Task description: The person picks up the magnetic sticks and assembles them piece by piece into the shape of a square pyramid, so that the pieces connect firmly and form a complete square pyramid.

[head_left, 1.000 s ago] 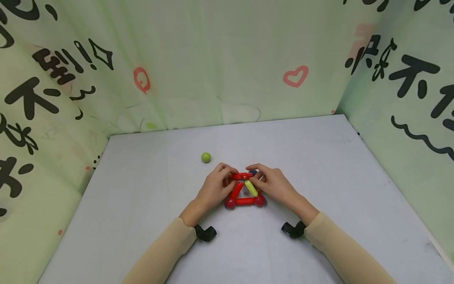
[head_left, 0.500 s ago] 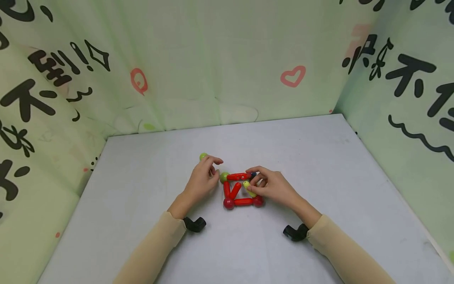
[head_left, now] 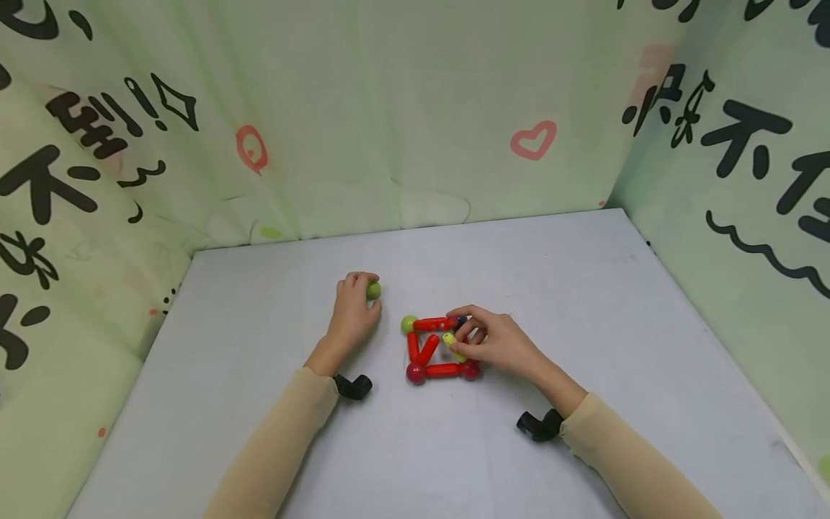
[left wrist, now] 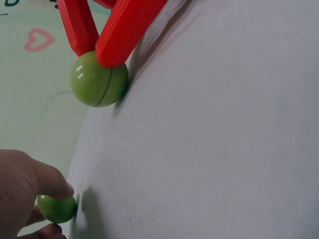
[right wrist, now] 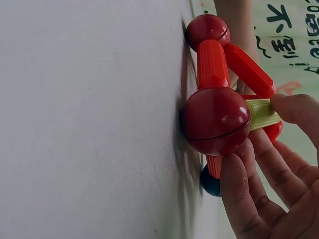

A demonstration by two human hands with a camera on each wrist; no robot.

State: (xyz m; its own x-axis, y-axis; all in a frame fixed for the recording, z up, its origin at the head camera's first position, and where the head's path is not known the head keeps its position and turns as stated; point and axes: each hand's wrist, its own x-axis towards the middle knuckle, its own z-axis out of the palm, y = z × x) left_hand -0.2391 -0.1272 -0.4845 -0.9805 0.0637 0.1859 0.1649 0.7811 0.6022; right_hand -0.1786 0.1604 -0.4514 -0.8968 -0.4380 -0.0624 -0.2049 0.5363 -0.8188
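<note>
My left hand (head_left: 353,306) grips a loose green ball (head_left: 374,290) behind and left of a toy frame; in the left wrist view, thumb and fingers wrap the green ball (left wrist: 58,208). The frame joins red rods (head_left: 444,370) to a green ball (head_left: 409,324), two dark red balls (head_left: 416,373) and a blue ball (head_left: 462,321) partly hidden by fingers. From one red ball a further red rod (head_left: 429,349) slants up. My right hand (head_left: 499,342) pinches a yellow-green rod (right wrist: 263,113) standing on the nearer dark red ball (right wrist: 217,121), its fingers close beside that ball.
A white tabletop (head_left: 259,324) lies under everything. Pale green cloth walls (head_left: 389,115) with black writing and red drawings rise behind it and at both sides. Each wrist carries a black camera mount (head_left: 353,387).
My left hand has let go of the frame's far-left corner, moved back and left, and taken hold of the loose green ball. My right hand stays at the frame's right side.
</note>
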